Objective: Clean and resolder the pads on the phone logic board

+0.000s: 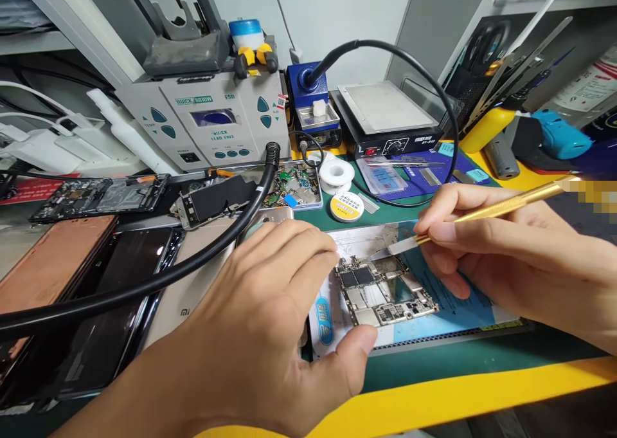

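Gold-handled knife (513, 207), ridged grip, was pinched btwn thumb & fingers of my R hand (486, 242); its flat silver blade reached the upper edge of the circuit bd (364, 296), contact unclear. My L hand (277, 303) arched at its left side, fingers together, thumb apart near the lower corner. Shiny metal shields covered parts of the circuit bd, flat on a blue-&-white pad (453, 306), near a round tin (346, 207).

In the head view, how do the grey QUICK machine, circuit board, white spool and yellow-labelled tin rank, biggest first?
1. QUICK machine
2. Circuit board
3. White spool and yellow-labelled tin: too alike to rank
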Available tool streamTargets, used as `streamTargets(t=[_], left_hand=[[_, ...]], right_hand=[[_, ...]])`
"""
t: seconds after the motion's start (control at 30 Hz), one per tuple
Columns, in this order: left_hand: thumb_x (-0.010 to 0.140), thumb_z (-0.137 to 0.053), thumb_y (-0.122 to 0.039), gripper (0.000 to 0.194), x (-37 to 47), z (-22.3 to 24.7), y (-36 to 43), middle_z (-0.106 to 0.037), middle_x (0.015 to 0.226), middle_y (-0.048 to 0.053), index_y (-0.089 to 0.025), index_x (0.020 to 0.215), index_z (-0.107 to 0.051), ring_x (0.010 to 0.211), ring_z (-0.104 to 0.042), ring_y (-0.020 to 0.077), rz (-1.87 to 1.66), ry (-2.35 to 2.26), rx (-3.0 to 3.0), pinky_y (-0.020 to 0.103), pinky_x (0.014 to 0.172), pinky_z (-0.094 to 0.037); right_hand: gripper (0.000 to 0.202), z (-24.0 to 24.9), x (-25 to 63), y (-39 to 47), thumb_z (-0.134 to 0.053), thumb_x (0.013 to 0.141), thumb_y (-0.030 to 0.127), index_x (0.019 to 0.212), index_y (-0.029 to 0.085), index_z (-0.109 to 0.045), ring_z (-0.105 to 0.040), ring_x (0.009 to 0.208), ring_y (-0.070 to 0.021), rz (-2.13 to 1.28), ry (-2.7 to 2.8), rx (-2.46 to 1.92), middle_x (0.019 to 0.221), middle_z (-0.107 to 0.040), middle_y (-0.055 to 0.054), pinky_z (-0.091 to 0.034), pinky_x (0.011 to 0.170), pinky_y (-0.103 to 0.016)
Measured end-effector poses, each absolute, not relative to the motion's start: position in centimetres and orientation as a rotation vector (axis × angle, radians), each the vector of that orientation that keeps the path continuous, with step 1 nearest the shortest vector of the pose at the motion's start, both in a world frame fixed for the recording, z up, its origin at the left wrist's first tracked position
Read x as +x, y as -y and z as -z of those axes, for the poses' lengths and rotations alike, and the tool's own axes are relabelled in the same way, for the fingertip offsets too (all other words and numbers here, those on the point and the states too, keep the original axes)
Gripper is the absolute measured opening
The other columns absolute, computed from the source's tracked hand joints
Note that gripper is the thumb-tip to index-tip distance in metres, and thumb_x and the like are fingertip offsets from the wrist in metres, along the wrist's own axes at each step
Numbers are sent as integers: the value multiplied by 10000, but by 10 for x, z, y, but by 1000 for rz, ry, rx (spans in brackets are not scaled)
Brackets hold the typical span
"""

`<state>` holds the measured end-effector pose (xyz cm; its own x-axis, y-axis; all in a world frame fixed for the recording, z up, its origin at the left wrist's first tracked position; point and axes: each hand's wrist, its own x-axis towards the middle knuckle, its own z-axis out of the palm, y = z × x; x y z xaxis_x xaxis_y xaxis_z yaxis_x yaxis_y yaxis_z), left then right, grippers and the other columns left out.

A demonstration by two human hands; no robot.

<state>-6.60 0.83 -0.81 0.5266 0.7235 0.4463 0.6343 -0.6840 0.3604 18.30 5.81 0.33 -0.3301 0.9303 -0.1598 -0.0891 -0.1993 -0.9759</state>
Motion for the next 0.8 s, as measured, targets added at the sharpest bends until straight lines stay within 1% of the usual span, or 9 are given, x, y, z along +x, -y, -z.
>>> streamTargets(t=[0.1,0.2,0.33,0.37,0.43,0.53,0.6,0.8], left_hand=[[851,-688,-318,258,-67,9,-10,-735,1104,167,-92,976,-690,1047,-667,322,-885,-1133,2623,554,994,-517],[872,-664,-310,256,-67,10,-12,-741,1085,165,-79,971,-711,1041,-667,314,-895,-1110,2603,541,994,-505],[952,-593,-272,227,-65,12,-14,-744,1056,99,-108,988,-745,1034,-659,238,-941,-1138,2479,462,1055,-465],[978,-568,-265,232,-64,12,-14,-743,1055,79,-125,990,-753,1033,-655,214,-950,-1163,2430,434,1070,-453],[1026,-512,-270,287,-63,11,-15,-741,1046,41,-166,934,-764,1019,-649,173,-932,-1213,2332,374,1068,-443],[1070,-439,-331,449,-62,7,-16,-736,1023,1,-199,739,-713,969,-648,135,-881,-1296,2202,300,946,-469],[1074,-427,-377,501,-62,4,-17,-729,1012,-10,-197,670,-662,935,-645,126,-854,-1337,2140,281,856,-475],[1081,-401,-426,505,-62,0,-20,-695,954,-7,-194,730,-681,885,-626,127,-804,-1338,2080,283,777,-465]], right_hand=[[119,-4,182,-60,-780,759,240,647,223,-744,-507,385,-138,-1637,1246,-1094,488,-593,-18,-417,328,-229],[89,-6,181,-61,-788,723,231,644,221,-749,-523,390,-139,-1634,1208,-1114,497,-600,-17,-421,330,-229],[80,-9,180,-63,-817,676,214,643,227,-745,-543,350,-132,-1631,1125,-1105,501,-610,-4,-389,326,-223],[94,-10,180,-63,-825,665,210,634,227,-738,-549,346,-133,-1625,1111,-1106,507,-610,-1,-386,326,-224],[105,-10,180,-65,-829,661,203,625,223,-733,-559,347,-134,-1623,1096,-1104,522,-616,-1,-384,321,-226],[95,-10,179,-66,-817,679,209,630,218,-736,-553,344,-130,-1621,1107,-1097,523,-611,-1,-384,320,-230],[107,-10,178,-66,-803,696,207,623,219,-726,-552,347,-129,-1622,1119,-1089,526,-608,0,-386,325,-233],[125,-11,179,-65,-747,737,187,623,223,-710,-544,345,-131,-1612,1126,-1080,516,-612,-2,-376,319,-234]])
